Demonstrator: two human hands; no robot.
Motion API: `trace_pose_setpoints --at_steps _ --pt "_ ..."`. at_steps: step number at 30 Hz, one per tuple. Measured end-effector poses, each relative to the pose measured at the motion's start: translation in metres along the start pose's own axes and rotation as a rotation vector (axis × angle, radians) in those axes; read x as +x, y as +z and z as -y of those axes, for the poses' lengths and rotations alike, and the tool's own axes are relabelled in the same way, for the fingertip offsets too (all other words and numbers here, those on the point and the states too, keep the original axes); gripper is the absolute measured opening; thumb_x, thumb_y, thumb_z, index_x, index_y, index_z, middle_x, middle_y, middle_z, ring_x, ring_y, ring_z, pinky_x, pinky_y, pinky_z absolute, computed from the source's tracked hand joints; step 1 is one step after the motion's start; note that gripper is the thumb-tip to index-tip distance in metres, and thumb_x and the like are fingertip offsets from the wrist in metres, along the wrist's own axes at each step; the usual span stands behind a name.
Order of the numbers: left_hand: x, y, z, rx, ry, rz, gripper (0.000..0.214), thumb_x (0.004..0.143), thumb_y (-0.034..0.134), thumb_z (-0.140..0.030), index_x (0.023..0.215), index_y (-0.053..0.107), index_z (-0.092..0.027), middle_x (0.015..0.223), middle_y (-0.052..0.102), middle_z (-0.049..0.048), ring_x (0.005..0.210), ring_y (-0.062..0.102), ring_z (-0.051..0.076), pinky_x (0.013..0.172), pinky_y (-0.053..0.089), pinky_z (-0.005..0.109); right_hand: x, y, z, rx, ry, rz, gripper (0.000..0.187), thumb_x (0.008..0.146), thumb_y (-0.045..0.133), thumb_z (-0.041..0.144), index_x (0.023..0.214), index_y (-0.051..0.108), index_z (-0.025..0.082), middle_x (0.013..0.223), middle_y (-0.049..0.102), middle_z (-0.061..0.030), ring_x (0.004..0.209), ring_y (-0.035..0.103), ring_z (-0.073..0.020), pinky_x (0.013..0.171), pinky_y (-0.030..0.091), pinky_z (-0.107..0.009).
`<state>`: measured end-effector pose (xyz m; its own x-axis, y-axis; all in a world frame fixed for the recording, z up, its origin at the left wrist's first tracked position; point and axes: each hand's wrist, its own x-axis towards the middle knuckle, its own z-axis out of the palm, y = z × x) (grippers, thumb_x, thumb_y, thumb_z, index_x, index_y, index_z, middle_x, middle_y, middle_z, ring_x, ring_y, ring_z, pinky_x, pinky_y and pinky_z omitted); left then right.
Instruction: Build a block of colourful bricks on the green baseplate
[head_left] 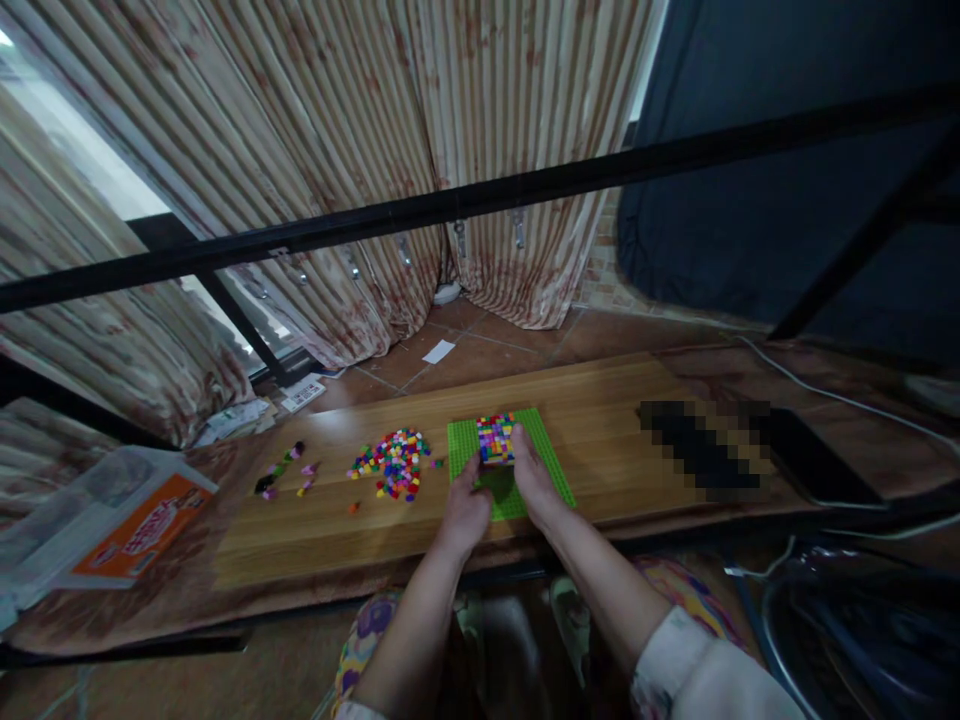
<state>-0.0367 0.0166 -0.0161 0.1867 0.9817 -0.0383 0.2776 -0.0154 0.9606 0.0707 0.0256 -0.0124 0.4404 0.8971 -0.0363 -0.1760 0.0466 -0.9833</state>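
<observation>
We've got a brick block [495,438] on the green baseplate [469,450], a loose brick pile [394,465] remaining; left hand [465,510] and right hand [534,472] sit fingers-together against it.

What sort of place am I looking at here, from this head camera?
Probably a room in a home, though I can't be certain: long striped curtains hang by a window, the floor is brown tile, and the work surface is a simple wooden board.

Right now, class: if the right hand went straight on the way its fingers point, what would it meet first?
Probably the block of coloured bricks on the green baseplate, just ahead of the right hand; depth is unclear.
</observation>
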Motion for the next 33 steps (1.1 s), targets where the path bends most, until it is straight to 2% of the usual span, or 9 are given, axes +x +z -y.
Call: trace_pose_setpoints --at_steps 3,7,10,13,15,18,20,24,33 --pt "0.0 0.0 -0.003 -0.01 -0.035 -0.005 0.07 0.063 0.043 0.005 0.129 0.051 -0.018 0.129 0.057 0.0063 0.121 0.052 0.02 0.105 0.04 0.042 0.001 -0.002 -0.002 0.014 0.057 0.012 0.061 0.073 0.051 0.068 0.111 0.064 0.022 0.116 0.065 -0.0059 0.118 0.052 -0.0227 0.102 0.036 -0.037" --pt "-0.001 0.002 0.001 0.001 -0.032 -0.016 0.069 0.064 0.043 0.005 0.128 0.051 -0.019 0.126 0.06 0.0063 0.118 0.054 0.018 0.101 0.044 0.038 0.005 -0.006 0.003 0.077 0.151 0.029 0.06 0.074 0.047 0.071 0.1 0.067 0.02 0.107 0.068 -0.0063 0.111 0.057 -0.0233 0.096 0.041 -0.036" --pt "0.001 -0.004 0.01 -0.012 -0.046 -0.114 0.065 0.065 0.043 0.004 0.126 0.051 -0.017 0.124 0.06 0.0097 0.108 0.061 0.017 0.094 0.049 0.034 0.013 -0.018 0.013 0.192 0.28 -0.14 0.065 0.078 0.034 0.073 0.098 0.065 0.019 0.108 0.068 -0.0087 0.109 0.059 -0.0229 0.092 0.043 -0.037" --pt "0.001 -0.026 0.015 0.024 -0.043 -0.296 0.053 0.071 0.046 -0.002 0.122 0.053 -0.015 0.12 0.062 0.0121 0.096 0.066 0.017 0.085 0.052 0.032 0.023 -0.039 0.023 0.267 0.299 -0.293 0.066 0.079 0.03 0.073 0.101 0.062 0.02 0.113 0.065 -0.01 0.109 0.058 -0.0226 0.09 0.045 -0.037" --pt "0.0 -0.048 0.013 0.066 -0.034 -0.421 0.043 0.075 0.05 -0.009 0.117 0.056 -0.015 0.115 0.065 0.0115 0.096 0.065 0.018 0.083 0.052 0.031 0.029 -0.054 0.027 0.275 0.275 -0.288 0.064 0.079 0.03 0.073 0.1 0.061 0.021 0.111 0.065 -0.009 0.106 0.059 -0.022 0.085 0.046 -0.036" --pt "-0.004 -0.083 0.007 0.205 -0.114 -0.587 0.031 0.075 0.052 -0.014 0.103 0.063 -0.015 0.099 0.071 0.0079 0.089 0.066 0.018 0.076 0.052 0.028 0.032 -0.068 0.029 0.239 0.262 -0.246 0.057 0.081 0.029 0.069 0.094 0.06 0.023 0.106 0.066 -0.0063 0.101 0.06 -0.0198 0.078 0.047 -0.032" --pt "-0.008 -0.1 0.004 0.363 -0.186 -0.636 0.025 0.074 0.051 -0.013 0.093 0.067 -0.016 0.089 0.072 0.0065 0.083 0.066 0.019 0.073 0.05 0.027 0.031 -0.07 0.029 0.239 0.28 -0.219 0.051 0.083 0.031 0.065 0.09 0.06 0.023 0.101 0.067 -0.005 0.097 0.061 -0.0184 0.074 0.047 -0.03" --pt "-0.014 -0.109 0.003 0.619 -0.243 -0.551 0.021 0.075 0.05 -0.01 0.082 0.069 -0.016 0.084 0.072 0.0072 0.081 0.065 0.019 0.074 0.047 0.028 0.027 -0.065 0.03 0.278 0.31 -0.172 0.037 0.086 0.041 0.053 0.085 0.062 0.022 0.094 0.068 -0.0033 0.086 0.062 -0.0158 0.068 0.045 -0.026" --pt "-0.015 -0.096 0.013 0.828 -0.188 -0.393 0.019 0.075 0.058 -0.015 0.088 0.07 -0.02 0.096 0.069 0.0066 0.088 0.064 0.018 0.081 0.046 0.026 0.024 -0.051 0.034 0.275 0.309 -0.132 0.033 0.087 0.045 0.044 0.078 0.066 0.02 0.083 0.069 -0.0031 0.07 0.061 -0.0125 0.062 0.045 -0.023"
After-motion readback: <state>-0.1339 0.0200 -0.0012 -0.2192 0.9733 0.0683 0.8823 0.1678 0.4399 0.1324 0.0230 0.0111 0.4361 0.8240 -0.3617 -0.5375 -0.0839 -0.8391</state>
